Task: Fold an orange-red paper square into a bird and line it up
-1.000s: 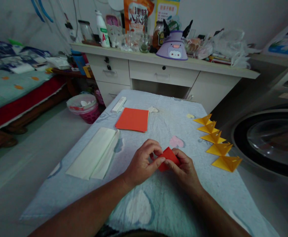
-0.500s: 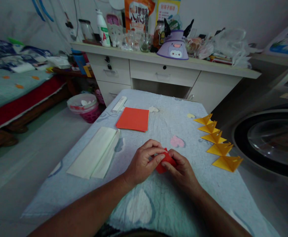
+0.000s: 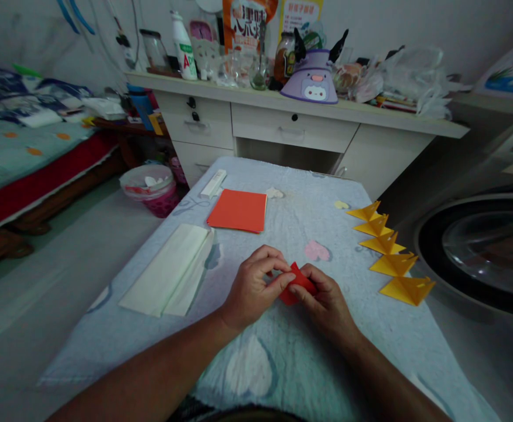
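Between my two hands is a small folded piece of red paper [image 3: 290, 295], held just above the cloth-covered table [image 3: 283, 351]. My left hand [image 3: 256, 287] pinches its left edge between thumb and fingertips. From the other side my right hand [image 3: 324, 296] grips it, thumb in front and fingers behind. A pointed corner of the paper sticks up between the hands; part of it is hidden by my fingers. Beyond them lies a stack of square red-orange paper [image 3: 238, 211]. Several folded yellow paper shapes [image 3: 392, 265] stand in a row along the table's right side.
A folded pale green sheet [image 3: 168, 269] lies at the left, with a white narrow box [image 3: 213, 183] farther back. Behind the table stands a white desk [image 3: 283, 126] crowded with jars and a purple visor [image 3: 311, 76]. A washing machine [image 3: 480, 234] is at the right, a pink bin [image 3: 151, 190] at the left.
My left fingers have shifted slightly on the red paper, and more of its pointed upper corner shows. Both hands stay in nearly the same place, still holding it.
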The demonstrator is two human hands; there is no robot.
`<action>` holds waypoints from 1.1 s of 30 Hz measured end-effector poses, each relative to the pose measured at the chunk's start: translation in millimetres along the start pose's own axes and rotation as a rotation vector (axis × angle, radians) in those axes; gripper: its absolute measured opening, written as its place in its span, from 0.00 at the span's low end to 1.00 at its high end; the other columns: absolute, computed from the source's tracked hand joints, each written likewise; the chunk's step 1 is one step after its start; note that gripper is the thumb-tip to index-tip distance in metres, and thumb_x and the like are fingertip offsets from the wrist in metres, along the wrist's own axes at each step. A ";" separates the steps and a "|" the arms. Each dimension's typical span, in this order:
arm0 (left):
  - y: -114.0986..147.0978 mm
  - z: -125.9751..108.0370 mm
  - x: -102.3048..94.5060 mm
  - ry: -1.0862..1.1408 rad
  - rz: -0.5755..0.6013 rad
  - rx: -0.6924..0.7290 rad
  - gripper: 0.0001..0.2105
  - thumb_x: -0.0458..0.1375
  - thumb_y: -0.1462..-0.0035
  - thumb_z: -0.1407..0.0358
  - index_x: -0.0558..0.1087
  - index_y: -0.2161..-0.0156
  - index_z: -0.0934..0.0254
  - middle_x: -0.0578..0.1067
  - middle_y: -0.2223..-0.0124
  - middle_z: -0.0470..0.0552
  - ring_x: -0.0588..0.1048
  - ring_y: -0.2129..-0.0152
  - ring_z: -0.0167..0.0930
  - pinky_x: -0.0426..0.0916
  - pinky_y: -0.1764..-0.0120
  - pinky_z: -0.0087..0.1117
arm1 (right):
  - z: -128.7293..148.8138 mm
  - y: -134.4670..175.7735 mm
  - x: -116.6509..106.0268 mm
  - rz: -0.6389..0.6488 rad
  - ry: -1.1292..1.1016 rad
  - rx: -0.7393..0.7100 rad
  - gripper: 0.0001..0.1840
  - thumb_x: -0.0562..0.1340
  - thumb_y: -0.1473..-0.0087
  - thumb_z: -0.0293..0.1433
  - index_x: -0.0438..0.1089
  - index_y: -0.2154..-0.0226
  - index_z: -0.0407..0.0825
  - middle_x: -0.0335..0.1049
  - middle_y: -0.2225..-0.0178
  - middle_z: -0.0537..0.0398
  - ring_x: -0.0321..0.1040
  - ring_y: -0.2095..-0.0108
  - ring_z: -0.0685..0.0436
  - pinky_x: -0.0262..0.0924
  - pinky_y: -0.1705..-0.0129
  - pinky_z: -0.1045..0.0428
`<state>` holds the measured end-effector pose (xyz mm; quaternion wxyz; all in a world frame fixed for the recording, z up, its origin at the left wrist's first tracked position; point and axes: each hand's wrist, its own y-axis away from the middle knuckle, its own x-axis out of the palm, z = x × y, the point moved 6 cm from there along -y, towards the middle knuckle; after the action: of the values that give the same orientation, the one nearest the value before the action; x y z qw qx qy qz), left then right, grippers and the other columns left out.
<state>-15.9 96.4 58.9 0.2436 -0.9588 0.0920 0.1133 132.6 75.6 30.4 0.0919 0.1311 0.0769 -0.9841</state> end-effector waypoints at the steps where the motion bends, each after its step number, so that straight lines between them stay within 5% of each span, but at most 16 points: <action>1: -0.2 -1.9 -0.9 -0.022 -0.013 0.015 0.02 0.62 0.45 0.71 0.75 0.68 0.63 0.71 0.65 0.48 0.73 0.66 0.28 0.67 0.66 0.27 | -0.9 -0.2 -0.5 -0.009 0.007 0.003 0.10 0.62 0.42 0.38 0.67 0.70 0.49 0.64 0.74 0.59 0.58 0.73 0.50 0.54 0.70 0.55; 9: 0.7 -8.2 0.3 -0.057 0.012 0.088 0.01 0.61 0.44 0.71 0.74 0.67 0.64 0.71 0.64 0.49 0.72 0.65 0.28 0.69 0.62 0.30 | -6.1 -0.3 0.3 -0.021 0.013 0.029 0.12 0.61 0.42 0.40 0.67 0.70 0.49 0.66 0.75 0.59 0.61 0.73 0.50 0.56 0.70 0.54; 23: -4.1 7.2 1.0 0.127 0.003 -0.119 0.03 0.61 0.46 0.71 0.76 0.69 0.64 0.71 0.66 0.48 0.71 0.69 0.26 0.66 0.67 0.27 | -4.5 0.0 3.3 0.027 -0.009 0.024 0.10 0.61 0.42 0.39 0.67 0.69 0.49 0.65 0.74 0.59 0.59 0.73 0.50 0.55 0.70 0.54; 33: -3.5 10.0 2.9 0.208 0.017 -0.136 0.03 0.60 0.46 0.69 0.75 0.70 0.65 0.71 0.66 0.49 0.71 0.68 0.28 0.67 0.63 0.29 | -2.0 -0.3 3.3 0.034 0.022 0.020 0.10 0.61 0.41 0.38 0.67 0.70 0.49 0.64 0.74 0.59 0.58 0.73 0.50 0.54 0.70 0.54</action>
<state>-14.1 104.0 51.1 0.1660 -0.9789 0.1171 0.0212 129.9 75.6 27.6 0.1066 0.1439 0.0658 -0.9816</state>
